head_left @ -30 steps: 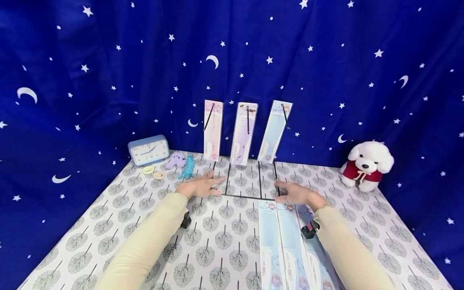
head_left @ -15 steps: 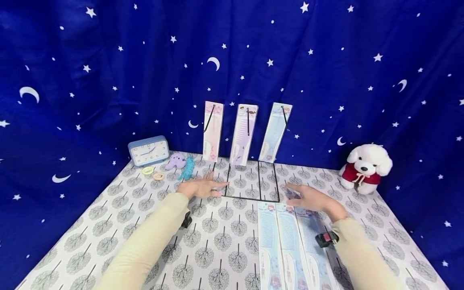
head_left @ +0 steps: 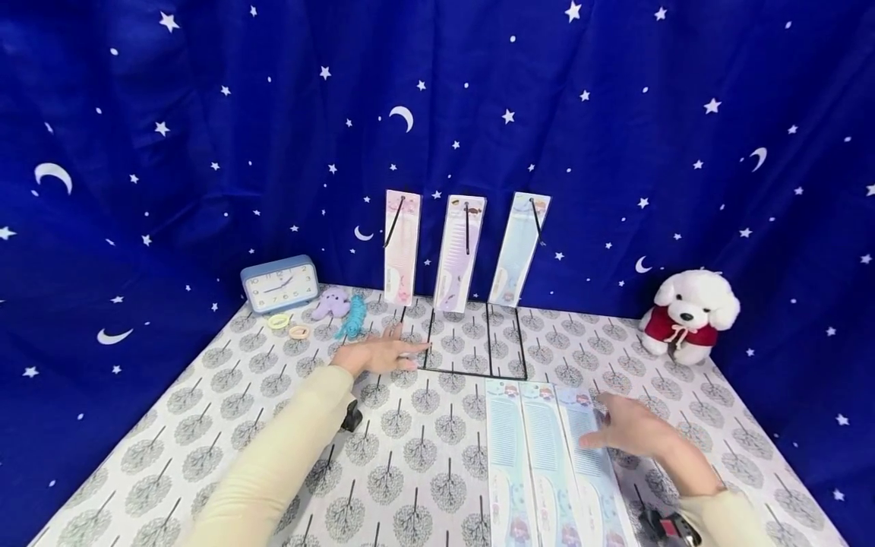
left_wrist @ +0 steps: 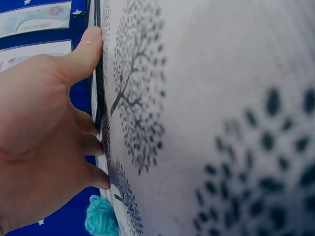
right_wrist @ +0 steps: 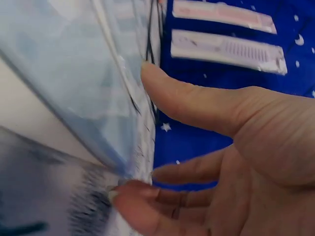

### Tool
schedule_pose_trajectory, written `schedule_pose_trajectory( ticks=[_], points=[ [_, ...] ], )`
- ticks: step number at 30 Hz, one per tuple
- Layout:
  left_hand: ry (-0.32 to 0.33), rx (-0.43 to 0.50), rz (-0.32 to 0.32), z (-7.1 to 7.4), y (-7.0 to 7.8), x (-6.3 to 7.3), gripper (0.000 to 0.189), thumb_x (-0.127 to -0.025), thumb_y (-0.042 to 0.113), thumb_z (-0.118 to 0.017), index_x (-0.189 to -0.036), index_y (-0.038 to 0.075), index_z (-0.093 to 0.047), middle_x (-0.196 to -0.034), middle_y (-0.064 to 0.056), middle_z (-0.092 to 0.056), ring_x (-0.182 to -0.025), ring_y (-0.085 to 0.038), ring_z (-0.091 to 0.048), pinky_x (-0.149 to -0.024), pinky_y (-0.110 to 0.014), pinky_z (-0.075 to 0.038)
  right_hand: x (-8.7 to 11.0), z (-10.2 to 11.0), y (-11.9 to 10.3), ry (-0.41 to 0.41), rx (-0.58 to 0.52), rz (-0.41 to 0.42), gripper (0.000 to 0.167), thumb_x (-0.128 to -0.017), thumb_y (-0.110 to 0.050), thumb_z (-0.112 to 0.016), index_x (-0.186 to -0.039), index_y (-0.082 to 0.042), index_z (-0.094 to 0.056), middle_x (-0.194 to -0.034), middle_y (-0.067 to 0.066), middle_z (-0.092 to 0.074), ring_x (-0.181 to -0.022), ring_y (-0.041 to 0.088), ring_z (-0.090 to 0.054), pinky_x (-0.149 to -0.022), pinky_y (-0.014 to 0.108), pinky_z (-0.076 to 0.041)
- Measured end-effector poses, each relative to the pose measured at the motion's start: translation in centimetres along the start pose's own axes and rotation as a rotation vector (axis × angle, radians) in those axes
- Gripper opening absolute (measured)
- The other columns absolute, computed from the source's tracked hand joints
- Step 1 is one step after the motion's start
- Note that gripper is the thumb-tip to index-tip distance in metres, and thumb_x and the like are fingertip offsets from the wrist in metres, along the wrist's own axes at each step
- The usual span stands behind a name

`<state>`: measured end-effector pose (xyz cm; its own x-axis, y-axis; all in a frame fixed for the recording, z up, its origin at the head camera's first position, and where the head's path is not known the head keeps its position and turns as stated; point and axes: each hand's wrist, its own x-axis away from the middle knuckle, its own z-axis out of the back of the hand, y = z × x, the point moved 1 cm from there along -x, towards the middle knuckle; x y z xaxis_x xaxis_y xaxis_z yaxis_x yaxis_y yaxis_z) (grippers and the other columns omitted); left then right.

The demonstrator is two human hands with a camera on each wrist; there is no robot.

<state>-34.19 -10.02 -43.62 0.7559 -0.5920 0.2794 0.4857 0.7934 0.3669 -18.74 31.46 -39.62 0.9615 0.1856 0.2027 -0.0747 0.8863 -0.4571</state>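
My left hand (head_left: 383,355) lies at the left side of a black wire rack (head_left: 472,374), fingers spread. In the left wrist view its thumb lies against the black wire. My right hand (head_left: 632,425) hovers over the right edge of the rightmost flat blue packaged comb (head_left: 591,471), thumb and fingers apart, gripping nothing; contact is unclear. Beside that pack lie a middle blue packaged comb (head_left: 544,456) and a left one (head_left: 504,456). On the rack hang a pink packaged comb (head_left: 402,247), a purple one (head_left: 459,254) and a light blue one (head_left: 519,251).
A blue alarm clock (head_left: 280,285) stands at the back left. Near it are a yellow ring (head_left: 279,321), a peach ring (head_left: 299,332), a purple octopus toy (head_left: 331,302) and a turquoise yarn bundle (head_left: 352,317). A white plush dog (head_left: 690,315) sits at the back right.
My right hand has left the rack's right side and moved right and toward me, over the rightmost flat packaged comb. My left hand stays almost in place at the rack.
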Motion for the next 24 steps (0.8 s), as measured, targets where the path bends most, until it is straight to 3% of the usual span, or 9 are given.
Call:
schedule_pose_trajectory(
  ticks=[4,5,8,11,12,15,17,20,24],
  points=[
    [0.005,-0.001,-0.006,-0.1,-0.2,-0.2,0.059,-0.102,0.055,-0.041,-0.158,0.042,-0.024,-0.161,-0.027,0.010,-0.147,-0.048,0.008,-0.113,-0.070,0.001,0.7,-1.1,-0.6,-0.006,0.071,-0.029,0.116,-0.068,-0.044,-0.089,-0.135,0.030,-0.030,-0.129,0.049,-0.044,-0.111,0.059,-0.053,-0.097,0.067,-0.043],
    [0.007,-0.003,-0.005,-0.1,-0.2,-0.2,0.059,-0.102,0.055,-0.041,-0.158,0.042,-0.024,-0.161,-0.027,0.010,-0.147,-0.048,0.008,-0.114,-0.069,0.001,0.7,-1.2,-0.7,-0.005,0.076,-0.032,0.117,-0.067,-0.043,-0.090,-0.134,0.031,-0.029,-0.127,0.049,-0.046,-0.110,0.058,-0.054,-0.097,0.066,-0.044],
    [0.006,0.008,0.003,-0.2,-0.3,-0.3,0.058,-0.103,0.054,-0.041,-0.157,0.043,-0.024,-0.161,-0.026,0.012,-0.147,-0.046,0.010,-0.114,-0.069,0.003,0.8,-1.5,-0.6,-0.014,0.026,-0.069,0.118,-0.065,-0.036,-0.092,-0.136,0.031,-0.025,-0.097,0.037,-0.062,-0.074,0.038,-0.067,-0.074,0.049,-0.058],
    [0.003,0.016,0.003,-0.1,-0.1,-0.4,0.058,-0.103,0.054,-0.042,-0.157,0.043,-0.024,-0.161,-0.025,0.013,-0.147,-0.046,0.010,-0.113,-0.069,0.004,0.8,-1.5,0.0,-0.019,-0.067,-0.109,0.101,-0.066,-0.027,-0.093,-0.130,0.025,-0.036,-0.075,0.015,-0.059,-0.048,0.018,-0.053,-0.048,0.035,-0.051],
    [0.005,0.019,0.004,-0.1,0.0,-0.5,0.058,-0.103,0.053,-0.042,-0.157,0.043,-0.025,-0.161,-0.025,0.013,-0.147,-0.046,0.010,-0.113,-0.069,0.003,0.8,-1.5,0.4,-0.024,-0.116,-0.117,0.093,-0.067,-0.024,-0.092,-0.128,0.023,-0.039,-0.072,0.011,-0.058,-0.048,0.018,-0.053,-0.044,0.033,-0.049],
    [0.008,0.010,-0.002,-0.1,0.1,-0.5,0.058,-0.103,0.053,-0.042,-0.157,0.042,-0.025,-0.161,-0.026,0.012,-0.147,-0.047,0.009,-0.114,-0.069,0.002,0.6,-0.7,1.3,-0.036,-0.255,-0.102,0.067,-0.073,-0.014,-0.088,-0.115,0.019,-0.048,-0.083,0.012,-0.060,-0.060,0.021,-0.060,-0.052,0.036,-0.056],
    [0.010,0.012,-0.006,-0.1,0.1,-0.5,0.057,-0.103,0.052,-0.042,-0.157,0.042,-0.025,-0.161,-0.026,0.011,-0.147,-0.046,0.010,-0.114,-0.068,0.003,0.6,0.2,1.7,-0.029,-0.339,-0.077,0.058,-0.080,-0.010,-0.083,-0.117,0.019,-0.049,-0.088,0.014,-0.062,-0.064,0.022,-0.061,-0.055,0.036,-0.058],
    [0.007,0.013,-0.014,-0.1,0.1,-0.4,0.058,-0.103,0.053,-0.041,-0.157,0.041,-0.026,-0.161,-0.026,0.010,-0.147,-0.047,0.009,-0.114,-0.069,0.003,1.0,1.9,1.6,0.064,-0.392,-0.012,0.058,-0.090,-0.013,-0.074,-0.128,0.021,-0.046,-0.098,0.021,-0.065,-0.069,0.021,-0.063,-0.060,0.035,-0.059],
    [0.013,0.007,-0.008,0.0,0.0,-0.3,0.059,-0.103,0.052,-0.042,-0.158,0.040,-0.026,-0.161,-0.027,0.009,-0.147,-0.048,0.009,-0.114,-0.069,0.003,1.3,3.3,-0.4,0.306,-0.411,0.166,0.055,-0.099,-0.012,-0.064,-0.136,0.022,-0.042,-0.104,0.028,-0.068,-0.067,0.017,-0.065,-0.061,0.030,-0.059]
  ],
)
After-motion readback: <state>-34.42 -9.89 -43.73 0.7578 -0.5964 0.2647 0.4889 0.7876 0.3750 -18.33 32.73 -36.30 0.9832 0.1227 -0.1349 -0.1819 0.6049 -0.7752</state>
